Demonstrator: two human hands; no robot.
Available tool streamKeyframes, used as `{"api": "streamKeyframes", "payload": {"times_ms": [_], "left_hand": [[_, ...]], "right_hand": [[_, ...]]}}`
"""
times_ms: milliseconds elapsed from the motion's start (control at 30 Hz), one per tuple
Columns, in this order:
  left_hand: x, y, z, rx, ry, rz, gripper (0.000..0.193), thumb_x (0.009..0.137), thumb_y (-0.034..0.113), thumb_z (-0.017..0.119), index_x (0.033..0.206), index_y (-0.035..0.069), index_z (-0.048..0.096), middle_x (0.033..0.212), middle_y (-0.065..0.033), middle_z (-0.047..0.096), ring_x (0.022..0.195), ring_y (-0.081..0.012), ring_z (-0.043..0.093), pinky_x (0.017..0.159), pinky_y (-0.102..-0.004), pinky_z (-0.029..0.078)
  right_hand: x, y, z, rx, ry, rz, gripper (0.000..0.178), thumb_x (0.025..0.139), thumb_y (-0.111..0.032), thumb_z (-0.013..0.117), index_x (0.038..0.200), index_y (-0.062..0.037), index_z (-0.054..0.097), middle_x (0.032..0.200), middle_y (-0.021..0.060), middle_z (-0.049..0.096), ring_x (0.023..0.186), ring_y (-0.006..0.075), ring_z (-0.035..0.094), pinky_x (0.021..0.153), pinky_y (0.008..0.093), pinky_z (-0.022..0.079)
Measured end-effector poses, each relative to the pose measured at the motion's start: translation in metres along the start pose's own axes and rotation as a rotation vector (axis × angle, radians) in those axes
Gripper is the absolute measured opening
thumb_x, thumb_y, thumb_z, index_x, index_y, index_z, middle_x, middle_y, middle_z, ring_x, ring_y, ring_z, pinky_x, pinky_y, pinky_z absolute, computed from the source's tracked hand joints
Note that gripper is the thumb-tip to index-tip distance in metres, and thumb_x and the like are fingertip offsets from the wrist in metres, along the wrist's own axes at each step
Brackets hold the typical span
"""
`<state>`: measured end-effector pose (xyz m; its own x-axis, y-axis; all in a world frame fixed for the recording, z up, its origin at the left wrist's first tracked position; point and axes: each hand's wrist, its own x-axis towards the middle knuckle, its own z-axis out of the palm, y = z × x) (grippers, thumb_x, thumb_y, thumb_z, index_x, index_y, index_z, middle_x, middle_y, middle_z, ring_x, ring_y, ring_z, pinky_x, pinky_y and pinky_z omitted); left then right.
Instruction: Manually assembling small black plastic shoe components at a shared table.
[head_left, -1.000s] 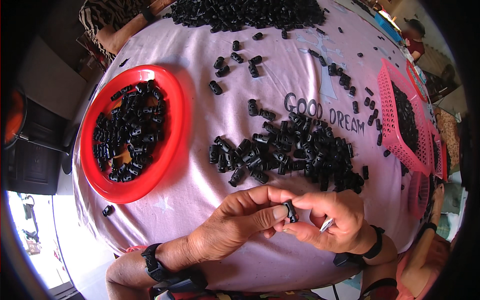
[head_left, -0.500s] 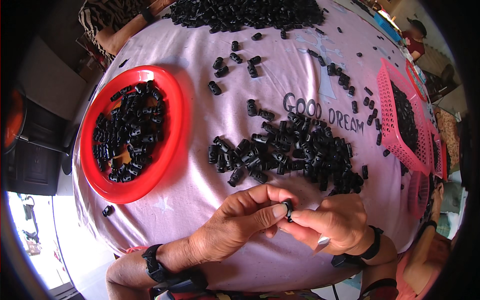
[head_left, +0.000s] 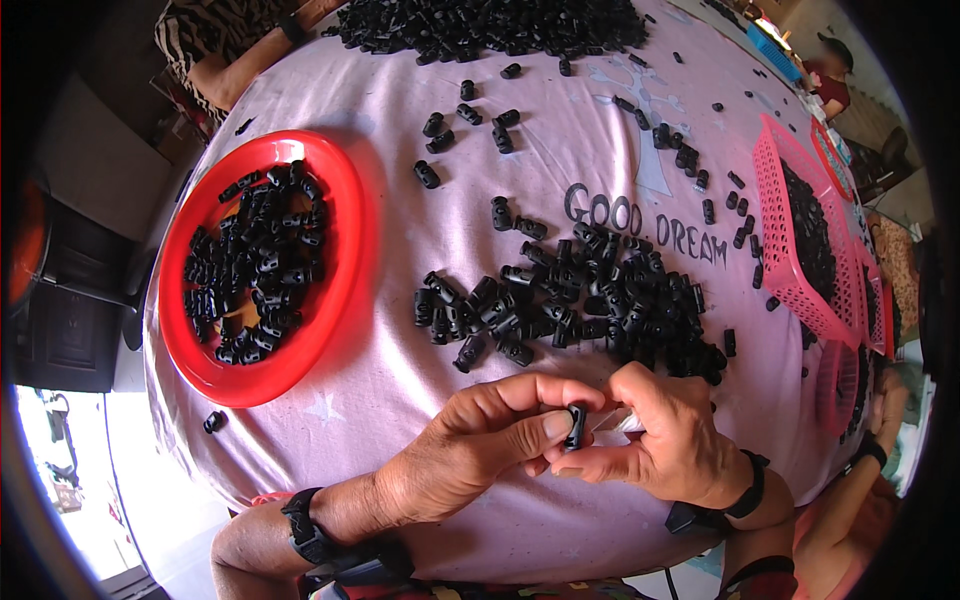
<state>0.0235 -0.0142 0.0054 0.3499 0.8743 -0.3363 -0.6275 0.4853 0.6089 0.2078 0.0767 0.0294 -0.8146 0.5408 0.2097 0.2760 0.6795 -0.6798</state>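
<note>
My left hand pinches a black plastic cord lock between thumb and fingers, low in front of me. Close on its right, my right hand is curled with thumb and forefinger apart around a small whitish, partly see-through thing, whose kind I cannot make out. The right thumb tip is near the lower end of the cord lock; whether it touches is unclear. Just beyond both hands lies a loose heap of similar black cord locks. More of them fill a red round plate on the left.
A pink cloth covers the table. Far off lies a larger mound of black pieces, with strays scattered nearer. Pink baskets stand at the right. Other people's arms show at the far left and right edge.
My right thumb and forefinger have opened and drawn back from the cord lock, which now shows more fully in my left hand. The whitish thing has turned up between the right fingers.
</note>
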Motion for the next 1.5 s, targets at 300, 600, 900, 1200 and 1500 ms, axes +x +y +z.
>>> {"api": "streamKeyframes", "payload": {"times_ms": [300,600,900,1200,1500], "left_hand": [[-0.0003,0.0024,0.0004,0.010,-0.006,-0.026,0.029,0.094,0.011,0.053,0.122,0.003,0.055,0.118,-0.0038,0.058,0.093,-0.0078,0.054,0.079,-0.0235,0.045],[0.0009,-0.0022,-0.0018,0.040,-0.025,-0.010,0.031,0.096,0.015,0.051,0.126,0.006,0.053,0.118,-0.0011,0.058,0.083,-0.0035,0.050,0.073,-0.0201,0.043],[0.0022,-0.0036,-0.0031,0.099,-0.038,-0.012,0.033,0.097,0.019,0.051,0.128,0.009,0.053,0.110,0.0036,0.060,0.077,-0.0011,0.046,0.070,-0.0180,0.041],[0.0016,-0.0048,-0.0029,0.084,-0.037,-0.003,0.033,0.097,0.018,0.051,0.128,0.008,0.053,0.113,0.0032,0.060,0.078,-0.0009,0.047,0.070,-0.0183,0.041],[0.0009,-0.0004,-0.0003,0.052,-0.029,-0.040,0.029,0.097,0.010,0.047,0.125,0.004,0.052,0.110,-0.0015,0.059,0.088,-0.0045,0.053,0.077,-0.0210,0.044]], "right_hand": [[-0.0013,0.0023,0.0007,-0.063,0.010,0.011,0.054,0.068,-0.051,0.077,0.078,-0.0031,0.055,0.067,0.0101,0.062,0.059,0.0234,0.066,0.051,0.0312,0.050],[-0.0013,-0.0008,-0.0021,-0.136,-0.025,0.030,0.054,0.067,-0.051,0.077,0.075,-0.0034,0.054,0.064,0.0100,0.060,0.056,0.0235,0.064,0.050,0.0324,0.049],[-0.0019,-0.0010,-0.0007,-0.209,0.007,0.006,0.055,0.065,-0.051,0.079,0.067,-0.0050,0.049,0.059,0.0095,0.058,0.052,0.0224,0.063,0.047,0.0322,0.049],[-0.0025,-0.0003,-0.0007,-0.222,-0.007,0.011,0.055,0.065,-0.050,0.080,0.068,-0.0047,0.050,0.059,0.0095,0.059,0.052,0.0220,0.064,0.047,0.0316,0.049],[-0.0023,-0.0008,-0.0009,-0.245,-0.031,-0.004,0.056,0.065,-0.053,0.078,0.067,-0.0048,0.049,0.058,0.0086,0.059,0.051,0.0218,0.064,0.046,0.0315,0.050]]}}
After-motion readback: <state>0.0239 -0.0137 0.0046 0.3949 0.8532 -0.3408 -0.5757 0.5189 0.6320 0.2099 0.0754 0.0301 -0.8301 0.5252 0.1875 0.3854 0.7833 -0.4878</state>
